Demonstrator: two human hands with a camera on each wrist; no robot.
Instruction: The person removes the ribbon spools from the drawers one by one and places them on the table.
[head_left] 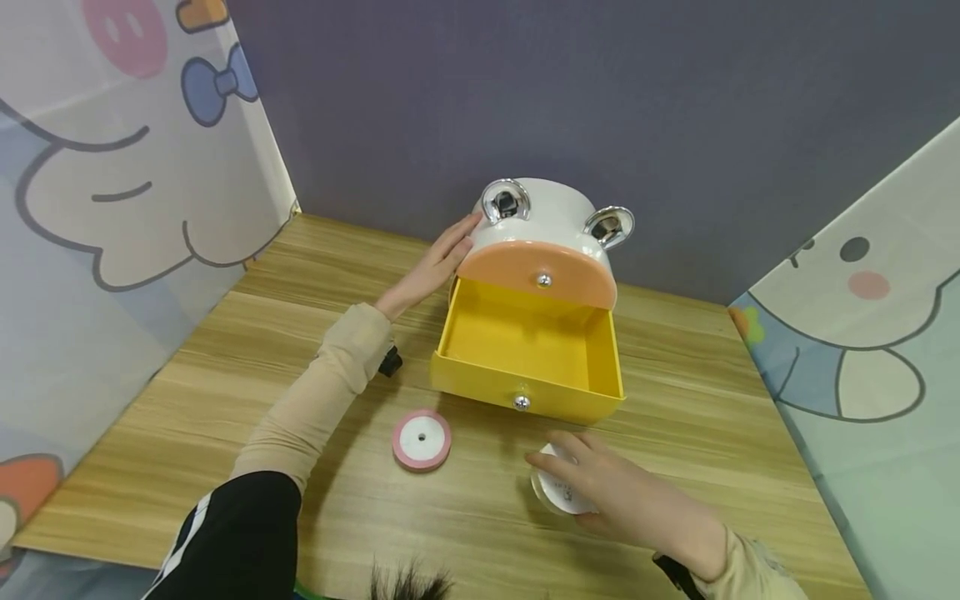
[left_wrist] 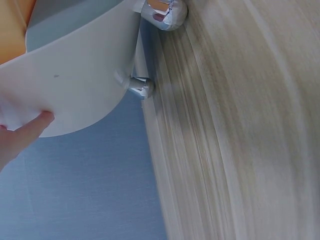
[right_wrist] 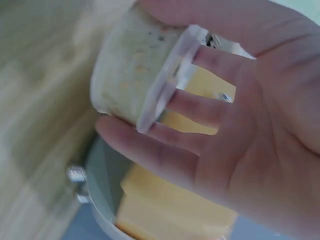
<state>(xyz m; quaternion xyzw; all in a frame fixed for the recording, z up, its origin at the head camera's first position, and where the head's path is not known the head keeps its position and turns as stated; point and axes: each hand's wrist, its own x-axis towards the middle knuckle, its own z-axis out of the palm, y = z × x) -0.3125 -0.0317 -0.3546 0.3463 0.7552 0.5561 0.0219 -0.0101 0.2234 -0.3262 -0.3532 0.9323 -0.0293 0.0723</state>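
Note:
A white frog-shaped drawer box [head_left: 551, 200] with silver eye rings stands against the back wall. Its lower yellow drawer [head_left: 480, 377] is pulled out with nothing inside, below a closed orange drawer [head_left: 502, 260]. My left hand [head_left: 435, 265] rests on the box's left side, fingers extended; in the left wrist view a fingertip touches the white wall. In front of the drawer, my right hand [head_left: 626, 492] holds a pale round spool [head_left: 564, 493] with a white printed face. The right wrist view shows thumb and fingers around this spool [right_wrist: 132, 65]. My palm hides part of it.
A pink spool [head_left: 407, 442] with a white face lies flat on the wooden table [head_left: 360, 508], left of the right hand. A grey wall [head_left: 420, 117] rises behind the box. Cartoon-printed panels [head_left: 150, 208] border the table on both sides.

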